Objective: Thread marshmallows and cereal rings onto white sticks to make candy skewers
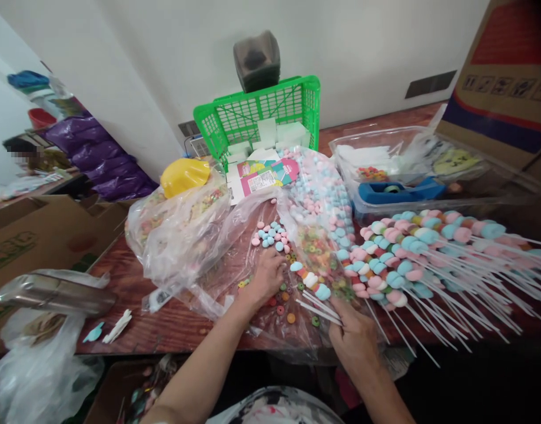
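My right hand (355, 333) is closed around several white sticks (317, 307). One carries a row of pink, blue, white and orange candies (311, 280), tilted over a clear plastic bag. My left hand (269, 275) reaches over the plastic with its fingers curled down; whatever is between the fingertips is hidden. Just beyond it lies a small heap of pink and blue marshmallow candies (270, 234). Colourful ring-shaped pieces (285, 297) are scattered between my hands. To the right is a large pile of threaded candy sticks (396, 253).
A green basket (255, 106) with white boxes stands at the back. A blue tape dispenser (400, 191) sits by a clear tub. On the left are a steel flask (58, 294), a clear bag of rings (177, 218) and cartons. Another person sits far left.
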The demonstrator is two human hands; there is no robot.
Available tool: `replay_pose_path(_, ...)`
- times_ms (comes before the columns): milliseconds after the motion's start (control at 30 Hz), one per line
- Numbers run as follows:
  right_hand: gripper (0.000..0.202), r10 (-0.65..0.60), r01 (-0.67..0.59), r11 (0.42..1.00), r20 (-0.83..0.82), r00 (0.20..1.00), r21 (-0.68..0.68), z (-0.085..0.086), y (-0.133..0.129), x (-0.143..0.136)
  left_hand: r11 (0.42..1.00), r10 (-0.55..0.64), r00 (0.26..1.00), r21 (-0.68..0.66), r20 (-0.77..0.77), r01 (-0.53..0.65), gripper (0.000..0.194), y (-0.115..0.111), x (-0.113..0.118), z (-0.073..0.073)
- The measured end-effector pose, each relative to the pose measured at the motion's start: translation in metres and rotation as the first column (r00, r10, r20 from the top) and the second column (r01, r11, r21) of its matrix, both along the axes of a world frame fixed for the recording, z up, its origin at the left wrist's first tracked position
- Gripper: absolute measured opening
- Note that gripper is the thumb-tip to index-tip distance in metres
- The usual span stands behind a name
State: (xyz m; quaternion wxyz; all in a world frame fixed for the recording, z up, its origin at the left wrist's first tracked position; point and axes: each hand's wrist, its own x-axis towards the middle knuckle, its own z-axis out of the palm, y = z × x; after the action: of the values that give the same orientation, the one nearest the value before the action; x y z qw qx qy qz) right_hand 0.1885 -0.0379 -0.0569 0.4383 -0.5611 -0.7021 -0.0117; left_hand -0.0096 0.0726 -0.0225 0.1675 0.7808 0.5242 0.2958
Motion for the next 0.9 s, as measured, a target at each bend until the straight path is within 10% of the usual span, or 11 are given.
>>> replay_pose_path(167,0.041,0.013,-0.012,1.000,0.036,0.999,-0.027,-0.001,-0.001,0.000,0.936,0.202,0.770,-0.352,0.605,0.031,0.014,-0.014,0.014,0.014)
replay_pose_path(300,0.041,0.014,-0.012,0.998,0.033,0.999,-0.065,0.001,-0.001,-0.001,0.885,0.310,0.567,-0.450,0.763,0.121,0.026,-0.031,0.026,0.026)
replay_pose_path(600,0.044,0.007,-0.003,0.996,0.047,0.999,-0.085,0.007,-0.004,-0.002,0.998,0.029,0.852,-0.070,0.523,0.009,0.024,-0.044,0.023,0.016)
replay_pose_path(900,0.043,0.076,-0.079,0.996,-0.076,0.994,-0.047,0.006,-0.008,-0.011,0.987,0.142,0.752,-0.153,0.644,-0.055,0.019,-0.055,0.032,0.008)
